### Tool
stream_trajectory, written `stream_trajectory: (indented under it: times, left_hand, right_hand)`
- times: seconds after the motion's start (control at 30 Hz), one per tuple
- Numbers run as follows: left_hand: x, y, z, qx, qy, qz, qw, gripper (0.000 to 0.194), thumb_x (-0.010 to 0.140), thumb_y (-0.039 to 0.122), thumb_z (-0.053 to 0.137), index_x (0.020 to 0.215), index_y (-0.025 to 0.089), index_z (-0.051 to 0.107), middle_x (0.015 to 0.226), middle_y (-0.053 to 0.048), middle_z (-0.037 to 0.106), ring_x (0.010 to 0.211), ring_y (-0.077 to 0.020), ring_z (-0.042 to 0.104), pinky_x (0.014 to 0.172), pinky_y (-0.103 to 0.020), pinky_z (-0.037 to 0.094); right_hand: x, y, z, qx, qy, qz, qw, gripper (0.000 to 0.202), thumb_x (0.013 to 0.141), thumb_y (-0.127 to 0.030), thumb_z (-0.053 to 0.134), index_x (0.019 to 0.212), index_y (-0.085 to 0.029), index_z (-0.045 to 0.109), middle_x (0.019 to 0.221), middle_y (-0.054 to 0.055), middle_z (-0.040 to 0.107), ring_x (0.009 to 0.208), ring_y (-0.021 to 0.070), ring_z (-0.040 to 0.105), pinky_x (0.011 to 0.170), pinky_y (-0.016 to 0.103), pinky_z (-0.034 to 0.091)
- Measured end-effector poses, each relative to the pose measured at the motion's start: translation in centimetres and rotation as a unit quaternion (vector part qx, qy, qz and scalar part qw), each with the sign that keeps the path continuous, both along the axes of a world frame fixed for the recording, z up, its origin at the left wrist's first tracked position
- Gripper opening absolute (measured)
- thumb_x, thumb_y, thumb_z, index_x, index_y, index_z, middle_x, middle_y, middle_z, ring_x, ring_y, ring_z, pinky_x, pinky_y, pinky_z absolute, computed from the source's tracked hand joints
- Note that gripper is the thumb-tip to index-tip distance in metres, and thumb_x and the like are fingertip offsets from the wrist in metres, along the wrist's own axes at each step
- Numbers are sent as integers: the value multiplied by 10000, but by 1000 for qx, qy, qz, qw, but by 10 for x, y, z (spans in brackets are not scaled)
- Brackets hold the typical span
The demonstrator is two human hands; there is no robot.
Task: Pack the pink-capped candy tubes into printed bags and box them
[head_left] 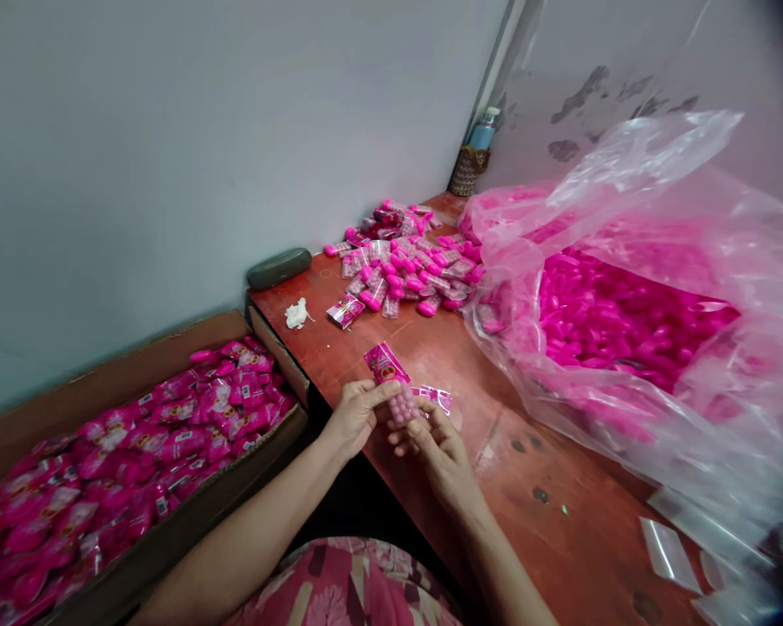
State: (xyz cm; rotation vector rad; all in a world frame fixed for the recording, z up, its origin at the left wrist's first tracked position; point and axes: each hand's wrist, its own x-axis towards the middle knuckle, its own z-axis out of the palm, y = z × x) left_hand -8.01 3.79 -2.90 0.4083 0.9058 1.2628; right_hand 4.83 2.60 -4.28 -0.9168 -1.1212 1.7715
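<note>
Reddish wooden table [431,348] set against a pale grey wall; I sit at its near edge, and every place below is given from that table. My left hand [353,416] and right hand [438,448] meet just above the near edge. Both are closed in a pinch on one small candy container [401,404], a clear case showing pink sweets. My left thumb presses its side while my right fingers cup it from below, so it stays level and steady. A pink printed wrapper [384,362] stands up from its far end, and a clear printed sleeve [436,397] trails beside my right fingers.

Toward the back of the table lies a loose heap of pink containers [408,265], within arm's reach. Along the table's right side a big clear plastic bag [632,322] lies open, its mouth toward me. Left of the table and lower, a cardboard box [137,452] holds wrapped packs, close by my left arm. Flat clear sleeves [669,548] lie at the near right corner.
</note>
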Motion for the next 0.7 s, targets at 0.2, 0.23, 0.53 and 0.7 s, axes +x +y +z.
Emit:
stream_trajectory:
  times: [0.2,0.23,0.53,0.7]
  left_hand:
    - [-3,-2,0,2,-6,-3,1000,267,597,313,729,619,80,601,575,-37,596,489,-103,526,504,-234,415]
    - [-3,-3,0,4,-8,-6,1000,260,604,307,726,620,79,602,577,-38,597,495,-104,530,513,-235,419]
    - [-1,-10,1,23,-47,6,999,210,656,273,689,639,77,618,572,-33,576,496,-98,521,504,-232,435]
    - [1,-15,1,35,-43,-64,996,183,660,230,690,603,72,616,503,8,506,428,-62,443,429,-210,381]
  right_hand:
    - [3,3,0,-40,41,-20,998,251,740,-327,622,926,-221,490,765,15,639,622,158,614,552,282,495]
    - [2,3,1,-40,37,-21,998,246,737,-325,625,916,-222,491,751,10,639,601,153,610,549,283,495]
    - [-7,-3,5,-26,30,-65,997,170,752,-267,617,867,-220,501,683,-18,636,528,124,594,506,249,479]
    - [-14,2,3,-70,78,-70,992,218,699,-270,668,798,-214,482,577,-34,633,489,134,605,471,237,476]
